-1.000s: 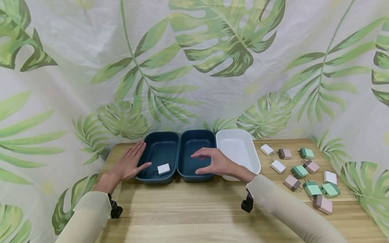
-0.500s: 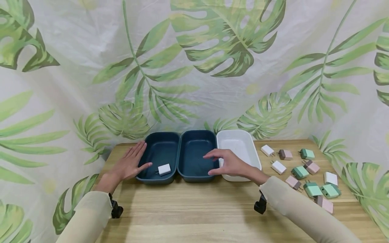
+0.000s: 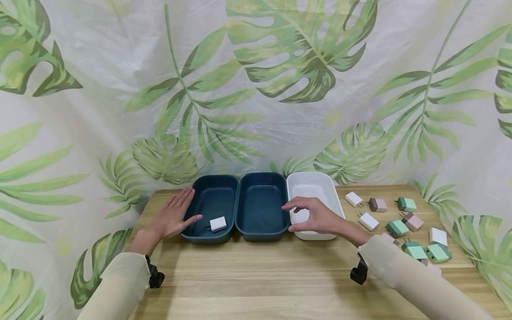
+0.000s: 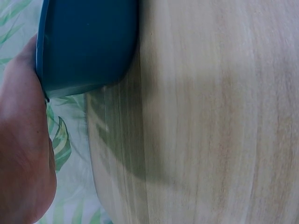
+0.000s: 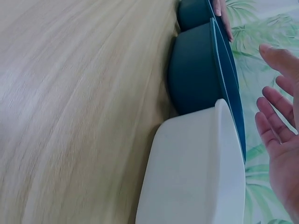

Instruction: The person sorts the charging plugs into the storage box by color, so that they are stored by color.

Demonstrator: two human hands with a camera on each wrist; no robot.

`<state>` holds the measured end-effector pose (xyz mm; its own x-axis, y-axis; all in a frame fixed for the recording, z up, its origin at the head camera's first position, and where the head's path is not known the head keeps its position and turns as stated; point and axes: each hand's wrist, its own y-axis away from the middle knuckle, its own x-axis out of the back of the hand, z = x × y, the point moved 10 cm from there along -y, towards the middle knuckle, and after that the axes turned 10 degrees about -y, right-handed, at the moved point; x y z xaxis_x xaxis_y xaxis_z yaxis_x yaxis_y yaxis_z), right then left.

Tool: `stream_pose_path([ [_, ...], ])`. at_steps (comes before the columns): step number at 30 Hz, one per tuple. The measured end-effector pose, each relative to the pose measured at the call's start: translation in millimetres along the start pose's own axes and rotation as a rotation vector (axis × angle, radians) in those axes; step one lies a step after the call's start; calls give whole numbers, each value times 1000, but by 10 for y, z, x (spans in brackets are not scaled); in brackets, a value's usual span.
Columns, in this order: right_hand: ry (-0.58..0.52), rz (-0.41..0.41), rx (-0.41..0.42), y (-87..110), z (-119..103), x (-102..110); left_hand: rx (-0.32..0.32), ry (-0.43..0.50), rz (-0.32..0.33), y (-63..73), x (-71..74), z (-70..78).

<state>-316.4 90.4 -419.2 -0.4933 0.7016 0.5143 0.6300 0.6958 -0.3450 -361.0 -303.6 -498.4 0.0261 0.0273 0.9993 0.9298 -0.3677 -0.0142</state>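
Left bin (image 3: pixel 208 241) sits just left of the mid bin (image 3: pixel 262 237), long sides touching; white bin (image 3: pixel 314 190) takes the mid bin's right flank. Tight row probably lets the bins brace each other. Left hand (image 3: pixel 170 218) rests flat on the left bin's outer edge, the side away from the mid bin: fingers straight, thumb over the near corner. Reads as steadying, not lifting; bin sits on the table (image 3: pixel 248 275).

Looks: left bin is dark blue, deep, round-cornered, a match for the mid bin. White plug (image 3: pixel 218 223) lies inside it, near end, on the side toward the mid bin. Blocky body, slim prongs pointing away from the mid bin.

Right hand (image 3: pixel 318 216) hangs over the white bin, fingertips by the mid bin's right edge. Thumb and index wide apart, other fingers loosely bent, nothing held. Right wrist view shows it off the rim.

Well right of the mid bin, past the white bin: loose plugs (image 3: pixel 368 221) on the table, white, green and pink-brown, mostly spaced apart. Right sleeve (image 3: pixel 412 275) partly hides the nearer pink ones; can't tell how those lie. Leaf-print cloth (image 3: pixel 280 124) hangs behind the mid bin.
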Motion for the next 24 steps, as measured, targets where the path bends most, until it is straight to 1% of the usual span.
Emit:
stream_pose_path([
  [3, 2, 12, 18, 37, -31, 58, 1, 8, 2, 2, -7, 0],
  [9, 39, 23, 63, 119, -55, 166, -5, 36, 41, 8, 15, 12],
  [13, 55, 25, 69, 187, -41, 243, -14, 22, 47, 6, 22, 27],
  [20, 88, 24, 93, 284, -98, 364, 0, 15, 7, 6, 16, 26],
  [24, 105, 23, 67, 333, -115, 449, 6, 0, -11, 10, 2, 13],
])
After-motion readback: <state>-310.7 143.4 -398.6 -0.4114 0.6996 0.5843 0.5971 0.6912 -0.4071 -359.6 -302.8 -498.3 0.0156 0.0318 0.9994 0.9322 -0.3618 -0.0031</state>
